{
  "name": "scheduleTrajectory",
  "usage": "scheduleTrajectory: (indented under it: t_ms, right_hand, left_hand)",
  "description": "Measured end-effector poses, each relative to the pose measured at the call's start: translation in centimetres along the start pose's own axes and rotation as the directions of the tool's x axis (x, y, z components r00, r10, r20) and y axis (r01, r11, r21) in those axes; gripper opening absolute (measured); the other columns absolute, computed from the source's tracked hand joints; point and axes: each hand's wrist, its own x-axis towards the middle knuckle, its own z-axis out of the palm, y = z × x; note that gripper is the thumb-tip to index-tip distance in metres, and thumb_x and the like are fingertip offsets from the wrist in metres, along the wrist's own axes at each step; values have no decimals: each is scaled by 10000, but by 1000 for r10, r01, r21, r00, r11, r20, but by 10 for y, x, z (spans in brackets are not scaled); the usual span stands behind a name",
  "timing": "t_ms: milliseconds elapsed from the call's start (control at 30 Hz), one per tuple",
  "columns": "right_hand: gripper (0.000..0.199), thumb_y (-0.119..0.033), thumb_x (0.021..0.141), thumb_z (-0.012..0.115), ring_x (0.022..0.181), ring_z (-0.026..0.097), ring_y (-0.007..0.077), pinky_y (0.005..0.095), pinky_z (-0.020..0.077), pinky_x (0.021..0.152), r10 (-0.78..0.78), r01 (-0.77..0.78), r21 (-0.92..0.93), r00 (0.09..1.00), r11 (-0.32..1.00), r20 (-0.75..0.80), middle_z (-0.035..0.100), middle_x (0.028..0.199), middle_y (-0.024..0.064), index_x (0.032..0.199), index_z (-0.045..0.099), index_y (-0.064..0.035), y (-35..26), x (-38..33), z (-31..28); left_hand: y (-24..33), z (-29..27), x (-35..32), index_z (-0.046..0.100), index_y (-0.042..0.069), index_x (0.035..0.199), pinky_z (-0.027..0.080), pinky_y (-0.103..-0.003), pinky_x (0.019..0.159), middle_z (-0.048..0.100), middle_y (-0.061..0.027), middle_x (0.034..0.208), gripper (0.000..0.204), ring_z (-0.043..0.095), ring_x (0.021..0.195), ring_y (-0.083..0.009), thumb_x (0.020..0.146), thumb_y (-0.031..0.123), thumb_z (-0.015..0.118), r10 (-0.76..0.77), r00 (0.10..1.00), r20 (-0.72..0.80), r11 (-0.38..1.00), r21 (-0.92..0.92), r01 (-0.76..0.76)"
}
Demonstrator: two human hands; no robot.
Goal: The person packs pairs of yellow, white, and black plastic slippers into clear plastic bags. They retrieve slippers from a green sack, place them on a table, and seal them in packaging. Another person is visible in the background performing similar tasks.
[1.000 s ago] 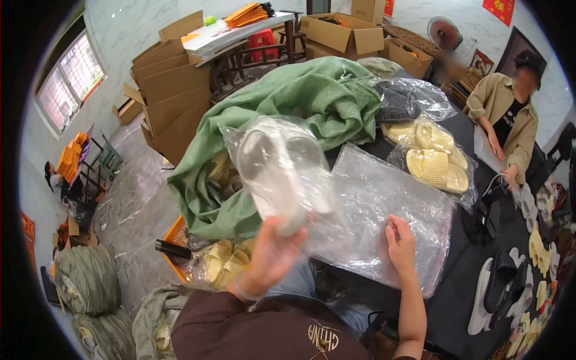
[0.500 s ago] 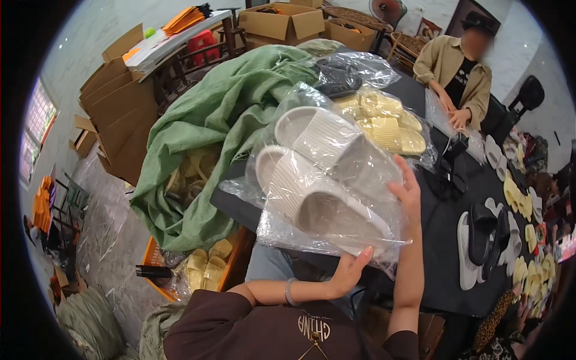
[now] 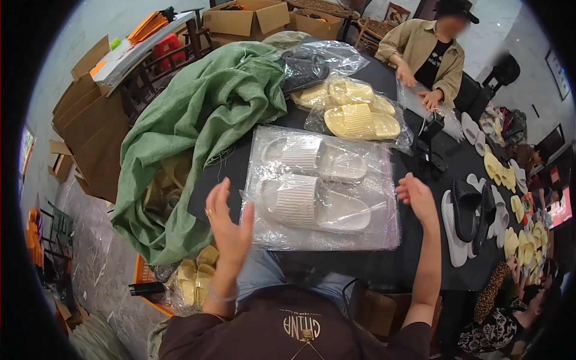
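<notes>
A clear plastic bag [image 3: 324,189] holding a pair of white slide sandals lies flat on the black table [image 3: 384,270] in front of me. My left hand [image 3: 228,225] hovers open just off the bag's left edge, fingers spread, a ring on one finger. At the bag's right edge my right hand [image 3: 417,198] is open as well. Neither hand grips the bag.
Bagged yellow sandals [image 3: 354,111] and bagged dark sandals [image 3: 306,66] lie farther back. A large green sack [image 3: 198,126] drapes over the table's left. Loose black, white and yellow sandals [image 3: 480,210] cover the right. A person in a tan jacket [image 3: 423,51] works across the table. Cardboard boxes [image 3: 246,18] stand behind.
The bagged white sandals, held up in both hands before, now lie flat on the table. Both hands have let go and opened beside the bag.
</notes>
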Motion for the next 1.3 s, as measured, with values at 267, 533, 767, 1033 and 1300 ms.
scheduleTrajectory:
  t_ms: [267,533,767,1033,1300]
  right_hand:
    - [330,-202,927,621,762,660,137,252,542,716,52,-170,293,928,941,369,671,860,89,1161,567,23,4,-15,35]
    - [201,-81,914,581,764,647,210,288,532,679,-308,-637,740,675,216,671,655,884,84,1098,590,-1,10,5,8]
    - [470,-204,826,704,1087,589,278,374,463,946,-545,784,-255,588,566,598,607,1230,95,1271,580,-117,-37,20,84]
    - [571,-251,792,719,1212,502,367,432,379,1048,-538,673,-147,687,725,488,539,1314,180,1308,525,-104,-48,30,178]
    - [478,-238,807,699,1157,530,349,405,392,1037,-273,413,-95,741,906,613,569,1253,164,1243,572,-87,-46,50,194]
  left_hand:
    - [-64,4,32,680,27,1080,449,-199,585,648,-38,905,344,527,654,-52,747,-17,756,-53,847,529,832,-446,330]
    - [-82,-14,21,714,34,800,481,-275,739,676,-43,881,166,613,841,-147,668,-42,779,83,832,549,839,-489,239]
    - [-86,-16,5,695,36,825,497,-295,762,669,-54,904,177,636,866,-189,674,-16,773,172,857,486,902,-427,61]
    - [-94,-10,-3,657,24,771,492,-288,755,675,-62,892,151,646,838,-184,684,-17,774,199,876,439,911,-412,-1]
    - [-93,-21,-1,700,37,855,502,-279,699,670,-51,830,177,640,761,-163,699,-35,739,125,962,242,893,-451,-3]
